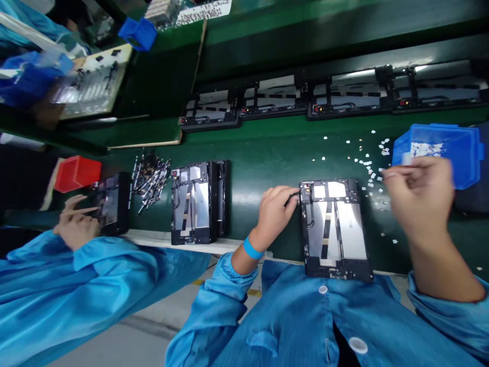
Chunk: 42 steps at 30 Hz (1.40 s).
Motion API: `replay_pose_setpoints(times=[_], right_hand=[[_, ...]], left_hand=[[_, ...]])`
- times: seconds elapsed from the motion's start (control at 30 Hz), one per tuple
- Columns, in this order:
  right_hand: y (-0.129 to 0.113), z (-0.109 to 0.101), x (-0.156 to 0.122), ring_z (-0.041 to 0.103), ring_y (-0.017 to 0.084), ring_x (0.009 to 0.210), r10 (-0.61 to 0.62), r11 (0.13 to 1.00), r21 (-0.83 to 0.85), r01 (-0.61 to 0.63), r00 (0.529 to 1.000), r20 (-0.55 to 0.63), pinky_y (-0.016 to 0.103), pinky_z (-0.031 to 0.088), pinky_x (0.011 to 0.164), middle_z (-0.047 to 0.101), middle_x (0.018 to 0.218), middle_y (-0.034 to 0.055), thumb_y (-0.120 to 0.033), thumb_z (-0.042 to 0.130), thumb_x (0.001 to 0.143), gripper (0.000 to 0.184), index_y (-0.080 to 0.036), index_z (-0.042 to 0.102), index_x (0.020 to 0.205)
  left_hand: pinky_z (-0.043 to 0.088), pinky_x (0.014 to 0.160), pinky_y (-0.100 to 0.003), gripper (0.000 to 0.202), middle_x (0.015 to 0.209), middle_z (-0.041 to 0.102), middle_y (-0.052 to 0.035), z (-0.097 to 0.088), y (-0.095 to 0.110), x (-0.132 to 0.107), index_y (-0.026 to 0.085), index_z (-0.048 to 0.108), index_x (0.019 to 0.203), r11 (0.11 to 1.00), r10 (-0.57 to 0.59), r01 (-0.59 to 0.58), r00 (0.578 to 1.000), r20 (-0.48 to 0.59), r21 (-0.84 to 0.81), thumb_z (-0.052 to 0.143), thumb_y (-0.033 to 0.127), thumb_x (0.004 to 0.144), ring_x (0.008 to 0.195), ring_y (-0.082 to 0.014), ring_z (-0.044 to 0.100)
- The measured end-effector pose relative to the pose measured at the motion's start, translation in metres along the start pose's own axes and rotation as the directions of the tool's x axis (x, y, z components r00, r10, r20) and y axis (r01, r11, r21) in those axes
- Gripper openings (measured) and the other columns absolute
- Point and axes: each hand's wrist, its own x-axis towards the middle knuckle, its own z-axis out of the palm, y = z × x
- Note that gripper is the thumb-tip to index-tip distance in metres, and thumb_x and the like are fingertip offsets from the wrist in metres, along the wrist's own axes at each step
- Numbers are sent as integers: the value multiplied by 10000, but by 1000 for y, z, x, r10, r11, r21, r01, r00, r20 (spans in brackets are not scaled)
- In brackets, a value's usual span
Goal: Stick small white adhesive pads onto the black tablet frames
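An opened tablet chassis (pixel 336 229) with silver plates and flex cables lies at the bench's near edge in front of me. My left hand (pixel 275 210) rests at its top left corner, fingers curled and touching the frame. My right hand (pixel 420 191) hovers to the right of the chassis, blurred, with fingers pinched together on something I cannot make out. It is just in front of a blue bin (pixel 445 150) holding small white pieces. Small white scraps (pixel 369 165) are scattered on the green mat between the chassis and the bin.
A second chassis (pixel 193 204) lies to the left beside a pile of metal parts (pixel 151 178). A co-worker's hands (pixel 76 221) work on a dark device by a red bin (pixel 76 173). Several chassis (pixel 324 99) sit along the conveyor behind.
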Motion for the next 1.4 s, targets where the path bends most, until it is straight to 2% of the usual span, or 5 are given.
replay_pose_setpoints(times=[0.17, 0.33, 0.57, 1.17, 1.4], right_hand=[[-24, 68, -16, 754, 267, 918, -27, 1000, 16, 22, 934, 356, 438, 598, 797, 766, 1023, 98, -304, 630, 882, 260, -258, 496, 1101], [-25, 94, -14, 743, 234, 850, 5, 999, -43, 15, 905, 425, 383, 587, 755, 771, 985, 79, -355, 672, 842, 319, -244, 496, 1085], [-31, 101, -7, 699, 197, 662, 96, 987, -158, -23, 877, 470, 324, 491, 678, 742, 783, -7, -266, 635, 811, 288, -254, 480, 1054], [-33, 109, 0, 703, 246, 701, 79, 945, -318, 84, 880, 468, 337, 445, 652, 749, 787, 22, -240, 628, 803, 319, -242, 504, 1096], [-34, 108, 9, 697, 252, 715, 101, 948, -309, 69, 858, 503, 339, 434, 656, 727, 734, 3, -224, 644, 784, 301, -256, 501, 1047]], left_hand=[[448, 881, -382, 362, 1224, 727, -78, -2, -8, 10, 256, 660, 1368, 929, 127, -179, 976, 174, 323, 504, 190, 1047, 1052, -240, 619], [421, 849, -369, 376, 1245, 705, -84, 4, -4, 17, 251, 630, 1404, 912, 149, -211, 969, 197, 351, 461, 213, 1071, 1026, -239, 595], [400, 825, -364, 358, 1206, 725, -64, 5, -10, 12, 258, 648, 1377, 929, 157, -199, 975, 155, 312, 453, 220, 1080, 995, -230, 593], [393, 810, -383, 404, 1229, 710, -71, 4, -14, 16, 291, 619, 1429, 874, 192, -283, 948, 254, 394, 469, 199, 1065, 1006, -249, 570], [428, 879, -356, 391, 1207, 713, -61, -1, -17, 28, 283, 664, 1369, 945, 168, -239, 941, 292, 226, 441, 176, 1067, 1023, -222, 591]])
